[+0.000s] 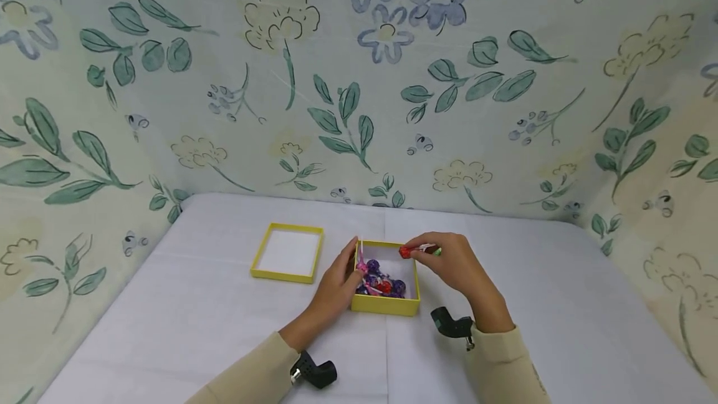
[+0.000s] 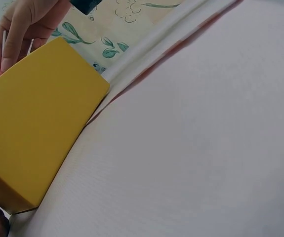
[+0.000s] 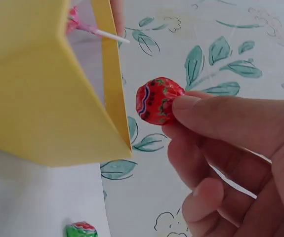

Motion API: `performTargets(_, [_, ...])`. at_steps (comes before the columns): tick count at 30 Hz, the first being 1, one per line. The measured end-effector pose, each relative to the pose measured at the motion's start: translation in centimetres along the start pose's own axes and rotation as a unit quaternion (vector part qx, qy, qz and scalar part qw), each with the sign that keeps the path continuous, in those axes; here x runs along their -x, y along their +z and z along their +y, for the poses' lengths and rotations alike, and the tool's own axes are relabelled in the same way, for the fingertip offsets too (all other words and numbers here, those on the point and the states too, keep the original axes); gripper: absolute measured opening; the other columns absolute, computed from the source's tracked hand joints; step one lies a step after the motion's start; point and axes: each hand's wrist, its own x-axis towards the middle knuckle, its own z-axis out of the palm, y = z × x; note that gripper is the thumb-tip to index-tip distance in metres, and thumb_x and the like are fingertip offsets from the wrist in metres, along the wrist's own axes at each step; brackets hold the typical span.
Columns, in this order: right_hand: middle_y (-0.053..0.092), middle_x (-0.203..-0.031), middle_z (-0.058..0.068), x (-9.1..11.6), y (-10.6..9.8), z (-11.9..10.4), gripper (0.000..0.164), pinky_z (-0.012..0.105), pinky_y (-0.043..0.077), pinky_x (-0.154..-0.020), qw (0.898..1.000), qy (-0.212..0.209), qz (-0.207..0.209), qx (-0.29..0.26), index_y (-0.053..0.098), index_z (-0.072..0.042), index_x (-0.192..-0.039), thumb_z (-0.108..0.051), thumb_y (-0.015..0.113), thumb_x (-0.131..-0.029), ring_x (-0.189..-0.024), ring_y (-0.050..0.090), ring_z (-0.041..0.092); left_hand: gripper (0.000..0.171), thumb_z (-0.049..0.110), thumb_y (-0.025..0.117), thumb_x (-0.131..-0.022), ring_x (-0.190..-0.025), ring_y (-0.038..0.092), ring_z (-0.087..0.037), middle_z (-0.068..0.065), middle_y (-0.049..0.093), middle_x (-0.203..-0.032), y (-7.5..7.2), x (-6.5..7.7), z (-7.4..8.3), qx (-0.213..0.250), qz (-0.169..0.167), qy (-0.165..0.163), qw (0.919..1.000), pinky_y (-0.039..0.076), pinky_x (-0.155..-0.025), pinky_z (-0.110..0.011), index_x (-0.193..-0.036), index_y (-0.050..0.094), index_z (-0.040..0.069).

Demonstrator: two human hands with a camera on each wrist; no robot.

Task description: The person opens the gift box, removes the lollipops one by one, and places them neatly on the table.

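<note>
A person's right hand (image 1: pixel 453 262) pinches a red lollipop (image 3: pixel 156 101) between thumb and fingers near the 1 o'clock corner of a yellow box (image 1: pixel 384 307), while the left hand (image 1: pixel 335 280) grips the box's wall at 9 o'clock. Purple, pink and red lollipops (image 1: pixel 399 287) crowd the inside. On the white table (image 1: pixel 185 310), a lid (image 1: pixel 280 277) lies at 10 o'clock, a green sweet (image 3: pixel 80 231) at 2.

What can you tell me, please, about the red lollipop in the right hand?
The lollipop has a rounded red head in a glossy wrapper printed with green, dark and white, apparently unopened. The right hand pinches it between thumb and fingers near the rim of the yellow box, without touching the box. Its stick is mostly hidden.
</note>
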Motion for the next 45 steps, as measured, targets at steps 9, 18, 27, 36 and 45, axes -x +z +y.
performTargets(9, [0.070, -0.095, -0.002, -0.4, -1.0, 0.9, 0.012, 0.032, 0.057, -0.068, 0.999, 0.022, 0.034, -0.011, 0.073, -0.018, -0.099, -0.023, 0.071, -0.088, -0.085, 0.064, 0.020, 0.064, 0.018, 0.047, -0.097, -0.142, 0.029, -0.019, 0.000, 0.026, -0.157, -0.4, -0.6, 0.2, -0.001, 0.004, 0.015, 0.9999, 0.029, -0.113, -0.037, -0.155, 0.019, 0.018])
performTargets(18, [0.069, -0.095, 0.001, -0.3, -1.3, 2.6, 0.013, 0.031, 0.055, -0.066, 0.997, 0.056, 0.044, -0.021, 0.072, -0.016, -0.097, -0.023, 0.073, -0.087, -0.084, 0.063, 0.021, 0.064, 0.019, 0.047, -0.098, -0.141, 0.028, -0.013, 0.004, 0.026, -0.157, -0.4, -0.6, 0.2, -0.001, 0.001, 0.001, 1.0000, 0.027, -0.114, -0.033, -0.155, 0.019, 0.024])
performTargets(27, [0.068, -0.099, 0.007, 0.1, -1.6, 4.0, 0.014, 0.032, 0.057, -0.068, 0.993, 0.097, 0.034, -0.055, 0.068, -0.011, -0.096, -0.020, 0.073, -0.086, -0.085, 0.065, 0.024, 0.064, 0.020, 0.048, -0.098, -0.142, 0.027, -0.015, 0.003, 0.026, -0.157, -0.3, -0.3, 0.1, 0.000, 0.001, -0.003, 1.0000, 0.027, -0.114, -0.034, -0.155, 0.019, 0.022])
performTargets(36, [0.069, -0.094, 0.007, 0.3, -0.9, 6.0, 0.015, 0.031, 0.056, -0.068, 0.988, 0.128, 0.013, -0.082, 0.067, -0.009, -0.098, -0.020, 0.070, -0.089, -0.084, 0.066, 0.026, 0.065, 0.021, 0.048, -0.098, -0.142, 0.027, -0.013, 0.004, 0.025, -0.157, -0.1, 0.0, -0.1, -0.002, 0.000, -0.012, 0.9999, 0.026, -0.114, -0.032, -0.154, 0.017, 0.031])
performTargets(45, [0.068, -0.091, 0.005, 0.6, 0.1, 7.9, 0.013, 0.029, 0.054, -0.065, 0.984, 0.159, 0.005, -0.075, 0.068, -0.010, -0.098, -0.017, 0.070, -0.088, -0.080, 0.062, 0.023, 0.064, 0.019, 0.047, -0.098, -0.141, 0.029, -0.018, 0.000, 0.026, -0.157, -0.1, 0.4, 0.2, 0.004, -0.002, -0.005, 1.0000, 0.029, -0.113, -0.035, -0.156, 0.019, 0.020])
